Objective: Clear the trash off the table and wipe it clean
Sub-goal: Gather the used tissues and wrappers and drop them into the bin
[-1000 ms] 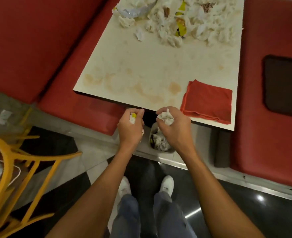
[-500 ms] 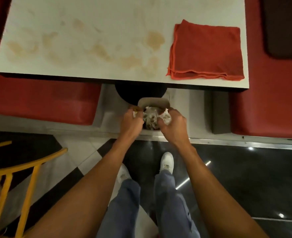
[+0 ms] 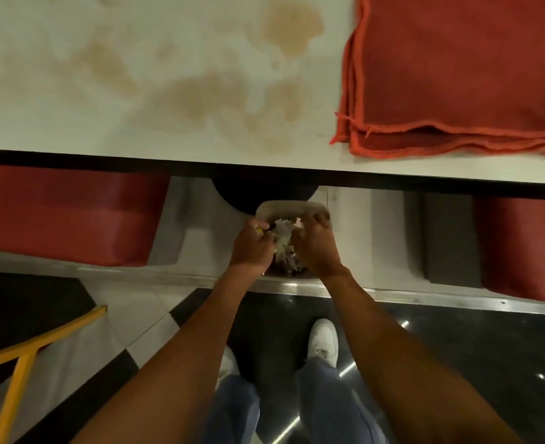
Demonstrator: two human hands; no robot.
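Note:
Both my hands are down over a small beige bin (image 3: 288, 207) on the floor under the table edge. Crumpled white paper trash (image 3: 284, 240) fills the bin between them. My left hand (image 3: 252, 248) is curled around a scrap with a yellow bit showing at the fingers. My right hand (image 3: 316, 246) is over the bin with fingers bent downward; whether paper is still in it is hidden. The white table (image 3: 136, 75) above carries brown stains (image 3: 292, 28). A folded red cloth (image 3: 463, 75) lies at the table's near right corner.
Red bench seats (image 3: 66, 213) flank the table on the left and on the right (image 3: 527, 248). A yellow chair frame (image 3: 24, 357) stands at the lower left. A metal floor strip (image 3: 425, 298) runs past the bin. My white shoes (image 3: 324, 339) are just behind it.
My hands dropped from the table edge, each gripping crumpled paper, down into the bin. The view tilted down and closer, so the pile of trash at the table's far end has left the frame.

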